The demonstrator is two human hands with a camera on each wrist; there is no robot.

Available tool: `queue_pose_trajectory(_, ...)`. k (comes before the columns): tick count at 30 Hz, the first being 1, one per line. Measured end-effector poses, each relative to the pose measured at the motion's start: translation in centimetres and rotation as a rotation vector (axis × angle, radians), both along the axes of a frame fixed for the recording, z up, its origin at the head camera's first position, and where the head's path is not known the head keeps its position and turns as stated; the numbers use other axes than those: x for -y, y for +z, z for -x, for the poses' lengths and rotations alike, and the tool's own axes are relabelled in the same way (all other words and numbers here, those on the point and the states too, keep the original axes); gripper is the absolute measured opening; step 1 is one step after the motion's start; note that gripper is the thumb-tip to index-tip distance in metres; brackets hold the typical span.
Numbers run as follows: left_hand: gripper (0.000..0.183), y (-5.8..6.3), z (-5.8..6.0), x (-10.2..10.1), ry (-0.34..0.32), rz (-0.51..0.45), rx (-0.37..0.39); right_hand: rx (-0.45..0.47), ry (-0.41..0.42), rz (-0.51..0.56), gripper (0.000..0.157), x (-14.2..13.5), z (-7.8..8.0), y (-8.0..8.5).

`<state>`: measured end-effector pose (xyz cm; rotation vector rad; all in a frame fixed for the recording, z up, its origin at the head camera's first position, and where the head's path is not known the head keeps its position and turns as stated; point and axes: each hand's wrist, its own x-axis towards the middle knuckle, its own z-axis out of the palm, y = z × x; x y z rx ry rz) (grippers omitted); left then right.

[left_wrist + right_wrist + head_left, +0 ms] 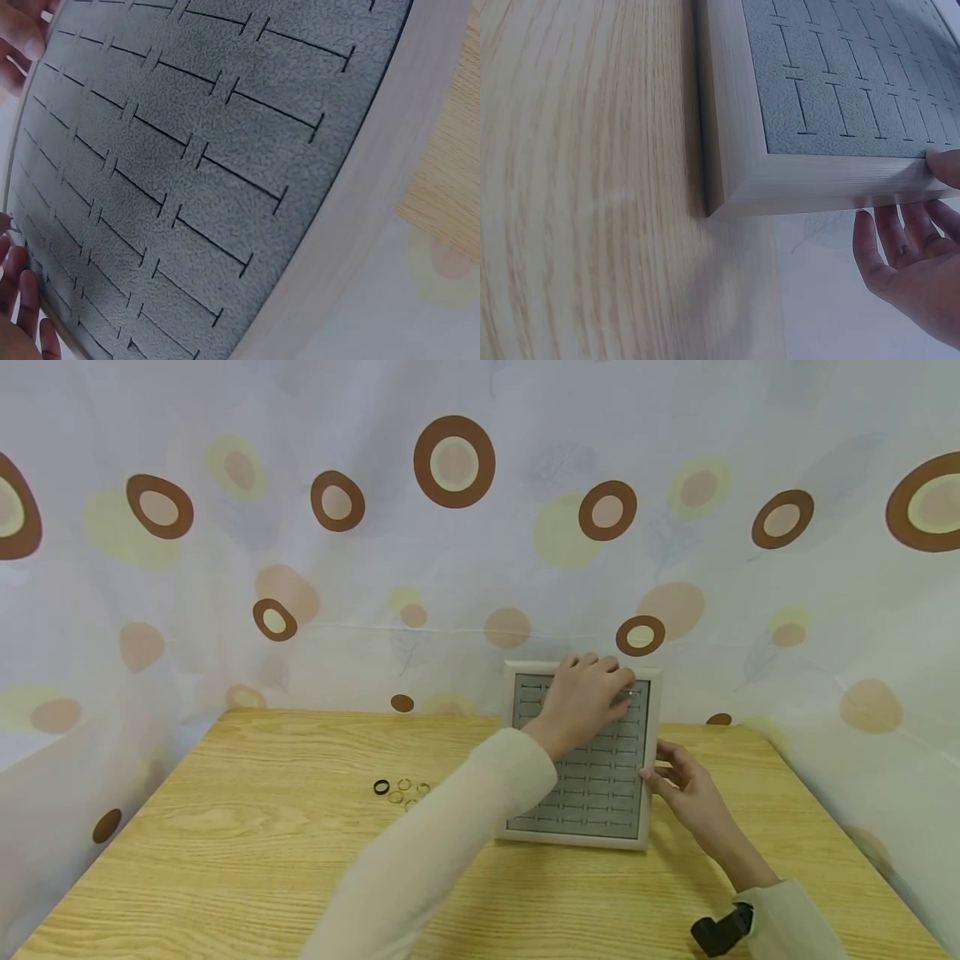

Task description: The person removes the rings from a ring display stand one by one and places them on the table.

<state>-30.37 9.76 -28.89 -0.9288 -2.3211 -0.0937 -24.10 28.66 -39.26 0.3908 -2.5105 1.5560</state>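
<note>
A ring display tray (592,777) with a pale frame and grey slotted padding stands propped up at the right of the table. My left hand (587,697) reaches across its front to the upper right corner. There a tiny shiny ring (632,693) shows by the fingertips; in the left wrist view the thumb and fingers (26,292) seem to pinch it, though it is small and partly hidden. My right hand (686,789) grips the tray's right side. In the right wrist view its thumb (946,166) lies on the frame's front, with the fingers on the outer side.
Left of the tray lie a black ring (381,787) and several gold rings (405,785), partly behind my left sleeve (450,835). A patterned curtain (375,577) hangs behind the wooden table (262,843). A black device (722,932) sits on my right wrist.
</note>
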Motion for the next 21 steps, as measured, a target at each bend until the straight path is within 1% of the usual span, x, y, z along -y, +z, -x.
queue_pose_trajectory(5,0.021,-0.2,0.3,-0.1,-0.010,0.004,-0.022,-0.005,0.000,0.000,0.053,0.0,0.1,-0.2)
queue_pose_trajectory(10,0.020,-0.4,0.5,-0.2,0.002,0.008,-0.054,-0.012,0.003,0.001,0.052,0.0,0.0,-0.1)
queue_pose_trajectory(17,0.018,-0.7,0.6,-0.5,0.012,-0.015,-0.094,-0.006,-0.004,-0.005,0.053,0.0,-0.1,-0.1)
queue_pose_trajectory(21,0.016,-1.1,0.7,-0.7,0.019,-0.042,-0.132,0.000,-0.007,-0.011,0.053,0.0,-0.1,0.1)
